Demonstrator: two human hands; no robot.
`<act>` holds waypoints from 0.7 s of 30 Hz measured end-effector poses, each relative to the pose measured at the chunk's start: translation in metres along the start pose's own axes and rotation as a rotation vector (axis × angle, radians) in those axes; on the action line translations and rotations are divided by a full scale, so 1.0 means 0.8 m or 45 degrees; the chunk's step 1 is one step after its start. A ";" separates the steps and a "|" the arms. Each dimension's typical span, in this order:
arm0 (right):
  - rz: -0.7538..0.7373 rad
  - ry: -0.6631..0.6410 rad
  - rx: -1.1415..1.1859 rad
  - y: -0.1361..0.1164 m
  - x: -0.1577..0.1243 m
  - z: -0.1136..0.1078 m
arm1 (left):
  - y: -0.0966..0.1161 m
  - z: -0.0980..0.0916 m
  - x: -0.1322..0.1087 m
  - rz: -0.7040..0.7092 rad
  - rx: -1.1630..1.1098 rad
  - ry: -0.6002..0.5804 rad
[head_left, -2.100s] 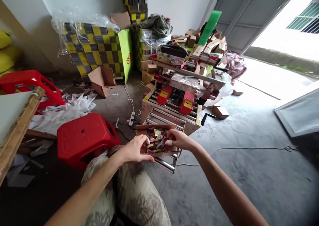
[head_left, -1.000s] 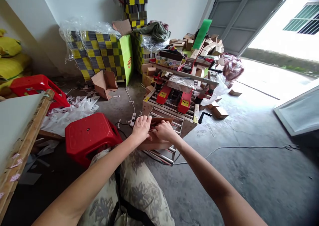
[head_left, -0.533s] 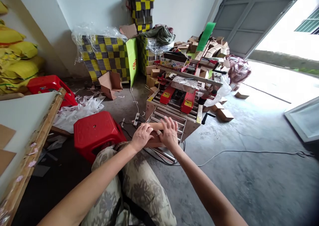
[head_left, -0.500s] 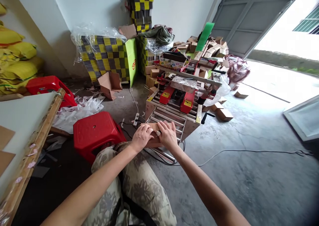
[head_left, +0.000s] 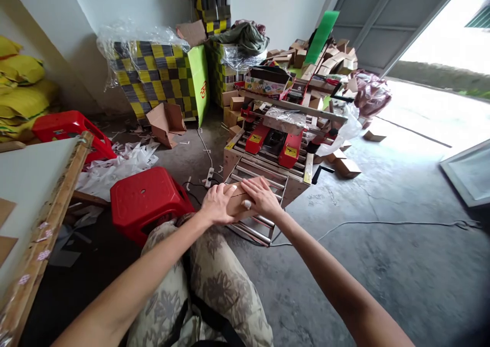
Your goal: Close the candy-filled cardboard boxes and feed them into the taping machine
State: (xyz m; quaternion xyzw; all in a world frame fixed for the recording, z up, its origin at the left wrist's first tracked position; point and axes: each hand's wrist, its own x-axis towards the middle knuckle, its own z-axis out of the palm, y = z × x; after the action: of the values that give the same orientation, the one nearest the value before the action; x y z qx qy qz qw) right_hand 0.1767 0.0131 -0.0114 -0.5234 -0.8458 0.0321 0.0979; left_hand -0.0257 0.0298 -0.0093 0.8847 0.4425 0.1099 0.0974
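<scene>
A small brown cardboard box [head_left: 238, 204] lies closed on the metal rollers at the near end of a carton-sealing machine [head_left: 273, 155]. My left hand [head_left: 216, 203] grips its left end with fingers curled over the top. My right hand [head_left: 262, 196] presses flat on the top flaps from the right, fingers lying over the lid. The box's contents are hidden under the flaps and my hands.
A red plastic stool [head_left: 147, 200] stands left of my knees. A power strip [head_left: 209, 176] and cables lie on the concrete floor. Checkered yellow-black stacks [head_left: 153, 79] and small cartons [head_left: 346, 167] surround the machine. A wooden-edged white table [head_left: 34, 183] is at left.
The box was open showing colourful packets; the flaps have since been folded down. Both hands now hold the closed box on the rollers, slightly nearer the machine.
</scene>
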 end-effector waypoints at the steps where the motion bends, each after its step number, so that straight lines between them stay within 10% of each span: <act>1: 0.080 0.012 0.010 0.000 0.008 0.002 | 0.018 0.004 0.003 -0.137 0.012 0.047; 7: 0.408 -0.030 0.163 -0.041 0.028 0.030 | 0.072 0.026 0.031 -0.620 -0.085 0.136; 13: 0.293 -0.049 0.148 -0.036 0.018 0.024 | -0.002 0.026 0.009 -0.176 -0.824 0.002; 21: 0.360 0.015 -0.025 0.066 0.064 0.023 | -0.078 0.041 -0.078 -0.626 -1.337 0.018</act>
State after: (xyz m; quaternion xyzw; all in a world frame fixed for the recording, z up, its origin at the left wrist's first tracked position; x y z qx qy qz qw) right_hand 0.1972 0.0832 -0.0310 -0.6384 -0.7634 0.0342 0.0922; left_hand -0.1009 0.0138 -0.0644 0.5882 0.5218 0.2947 0.5431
